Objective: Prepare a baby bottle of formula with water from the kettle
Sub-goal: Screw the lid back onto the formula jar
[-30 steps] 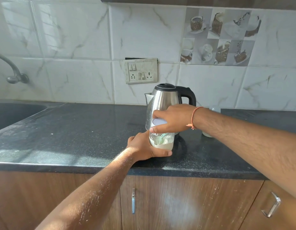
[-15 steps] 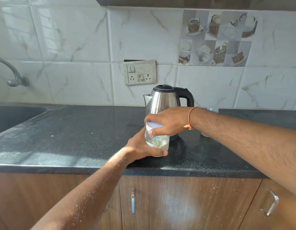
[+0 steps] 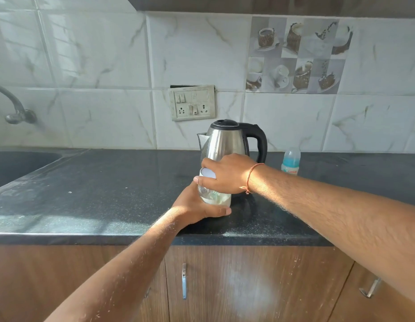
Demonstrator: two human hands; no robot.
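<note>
Home kitchen: dark stone counter [image 3: 109, 194], sink [image 3: 16, 166], wall tap [image 3: 16, 108], marble tiles [image 3: 97, 54], wooden cabinets [image 3: 248, 287].

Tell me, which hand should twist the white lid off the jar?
The right hand, probably. It already sits on top of the jar, fingers curled round the white lid. The left hand grips the jar's lower part on the counter, so it can steady it.

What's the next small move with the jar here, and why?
Probably twist the white lid off. The right hand grips the lid from above while the left hand grips the clear jar low on the countertop, and white powder and a scoop show inside. The baby bottle stands apart, right of the kettle.
</note>
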